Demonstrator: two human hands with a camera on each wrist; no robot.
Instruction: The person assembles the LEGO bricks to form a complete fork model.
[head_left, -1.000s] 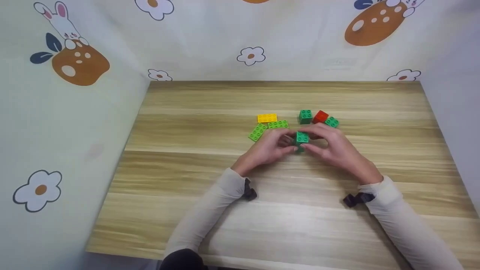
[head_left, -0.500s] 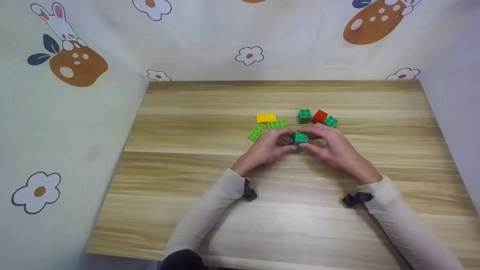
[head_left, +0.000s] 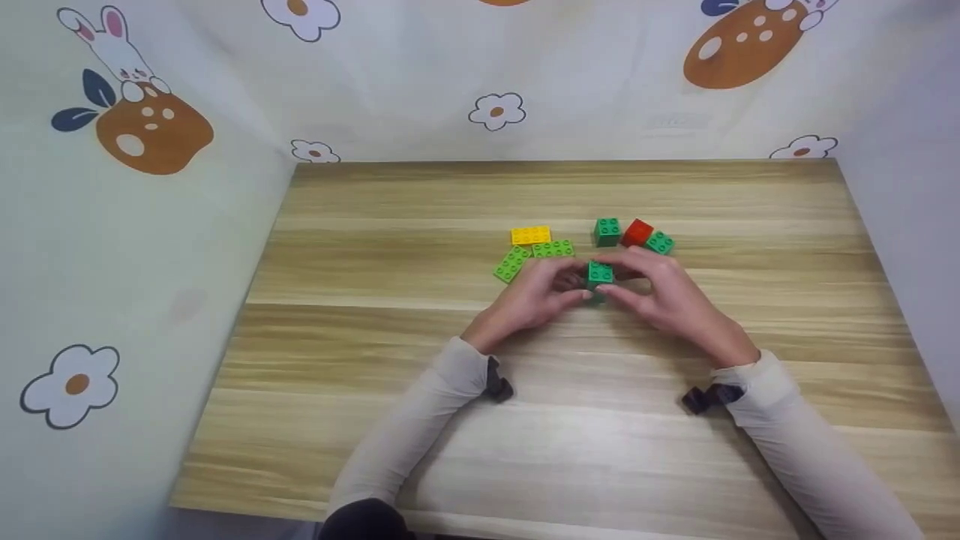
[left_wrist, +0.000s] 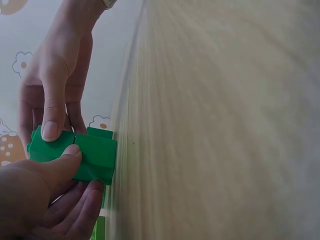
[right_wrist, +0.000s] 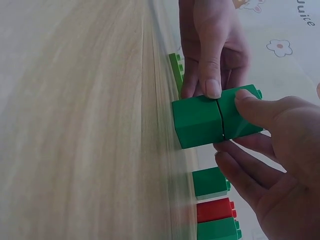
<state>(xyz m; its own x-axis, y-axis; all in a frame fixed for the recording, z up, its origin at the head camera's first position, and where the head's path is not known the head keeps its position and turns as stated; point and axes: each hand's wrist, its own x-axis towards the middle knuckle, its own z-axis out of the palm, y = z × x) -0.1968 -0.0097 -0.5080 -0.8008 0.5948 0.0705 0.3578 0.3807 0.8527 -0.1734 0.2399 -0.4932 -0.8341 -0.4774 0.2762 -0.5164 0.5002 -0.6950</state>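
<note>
Two green building bricks stand one on top of the other between the hands, with a thin dark seam between them. My left hand [head_left: 534,296] pinches the lower brick [right_wrist: 197,122], its thumb close to the seam. The upper brick [head_left: 600,273], studs facing up, is gripped by my right hand [head_left: 664,294], with the thumb on its near side. Both wrist views show the thumbs on the same face of the stack. Whether the lower brick touches the table cannot be told.
Behind the right hand lie a green brick [head_left: 607,232], a red brick [head_left: 637,232] and another green brick [head_left: 660,242]. Beyond the left hand are a yellow brick [head_left: 531,235] and two lime-green bricks [head_left: 512,264]. The wooden table [head_left: 375,225] meets a patterned wall covering [head_left: 405,90] at the back.
The head view has shifted very slightly, carrying everything a little to the left. Both hands keep the same hold on the stacked green bricks.
</note>
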